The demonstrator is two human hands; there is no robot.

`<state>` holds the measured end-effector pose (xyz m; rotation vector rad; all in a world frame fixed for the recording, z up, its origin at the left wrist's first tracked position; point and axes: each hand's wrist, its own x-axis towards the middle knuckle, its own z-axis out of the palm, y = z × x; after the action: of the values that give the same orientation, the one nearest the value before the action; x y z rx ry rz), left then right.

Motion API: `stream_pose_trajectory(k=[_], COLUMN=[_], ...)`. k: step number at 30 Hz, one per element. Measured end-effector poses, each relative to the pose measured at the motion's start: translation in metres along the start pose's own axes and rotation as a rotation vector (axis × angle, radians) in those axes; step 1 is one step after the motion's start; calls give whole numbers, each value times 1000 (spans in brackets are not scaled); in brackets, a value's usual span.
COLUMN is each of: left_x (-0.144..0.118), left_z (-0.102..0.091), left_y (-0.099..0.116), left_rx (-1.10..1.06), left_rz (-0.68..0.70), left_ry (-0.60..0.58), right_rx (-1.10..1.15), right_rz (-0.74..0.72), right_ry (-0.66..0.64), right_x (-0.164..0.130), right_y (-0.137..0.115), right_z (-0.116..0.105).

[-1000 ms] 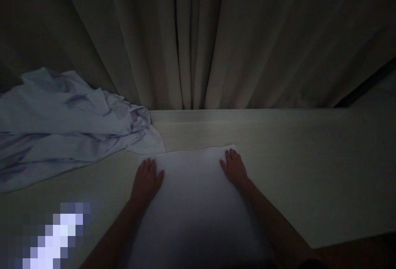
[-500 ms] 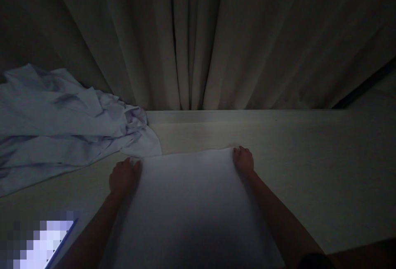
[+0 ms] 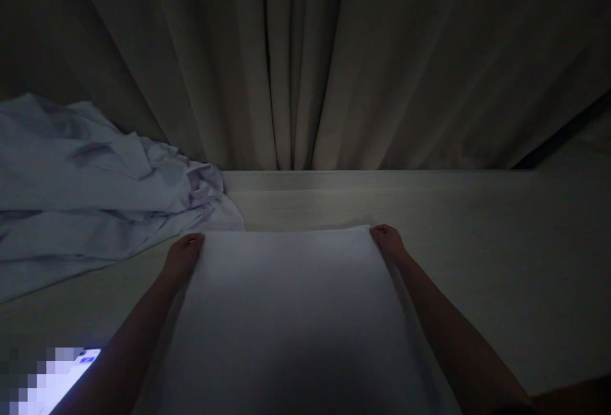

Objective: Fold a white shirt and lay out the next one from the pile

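A white cloth (image 3: 286, 294) stretches between my two hands, its far edge fairly straight and taut. My left hand (image 3: 184, 254) pinches the far left corner, fingers closed on it. At the far right corner, my right hand (image 3: 389, 241) grips the cloth in the same way. The near part of the cloth runs out of view at the bottom, under a dark shadow. Just beyond my left hand lies a crumpled white fabric (image 3: 105, 179), partly bunched up.
Long grey-brown curtains (image 3: 296, 65) hang behind a pale ledge (image 3: 382, 181). The light surface (image 3: 501, 262) extends to the right. A lit screen (image 3: 71, 377), partly pixelated, lies at the lower left beside my left forearm.
My hands have moved apart, the left one leftward and the right one rightward. The cloth's far edge is now straighter and tighter between them.
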<state>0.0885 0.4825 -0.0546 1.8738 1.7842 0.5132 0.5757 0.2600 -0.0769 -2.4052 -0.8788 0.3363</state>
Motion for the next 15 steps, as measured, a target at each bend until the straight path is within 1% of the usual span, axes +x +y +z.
stream_pose_trajectory(k=[3, 7, 11, 15], left_x=[5, 11, 14, 13], left_z=[6, 14, 14, 10], left_y=[-6, -10, -7, -3], left_rx=[39, 69, 111, 193], left_rz=[0, 45, 70, 129], left_ry=[-69, -96, -83, -36], right_rx=[-6, -62, -126, -179], right_rz=[-11, -29, -60, -62], right_ry=[-38, -52, -73, -28], right_x=[-1, -5, -4, -5], right_y=[7, 6, -2, -8], right_z=[0, 5, 10, 11])
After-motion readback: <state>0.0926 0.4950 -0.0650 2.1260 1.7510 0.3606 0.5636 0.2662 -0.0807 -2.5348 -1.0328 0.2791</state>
